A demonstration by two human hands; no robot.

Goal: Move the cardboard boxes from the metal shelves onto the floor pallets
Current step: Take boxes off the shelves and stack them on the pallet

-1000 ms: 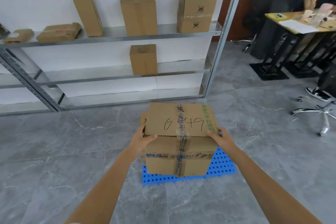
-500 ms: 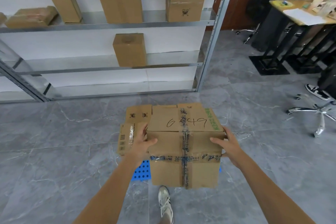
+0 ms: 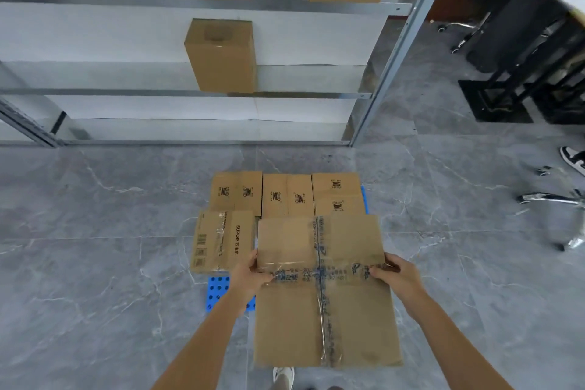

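Both hands grip the big taped box (image 3: 326, 310), left hand (image 3: 250, 279) on its left edge, right hand (image 3: 399, 279) on its right, thumbs on top, other fingers hidden behind, over the blue pallet (image 3: 217, 293), mostly buried under boxes.

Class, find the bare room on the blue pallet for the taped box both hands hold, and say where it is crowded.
Bare pallet shows mostly at the front-left corner, below the SUPOR box, beside the left hand. The back row is packed edge to edge. The taped box hides the rest.
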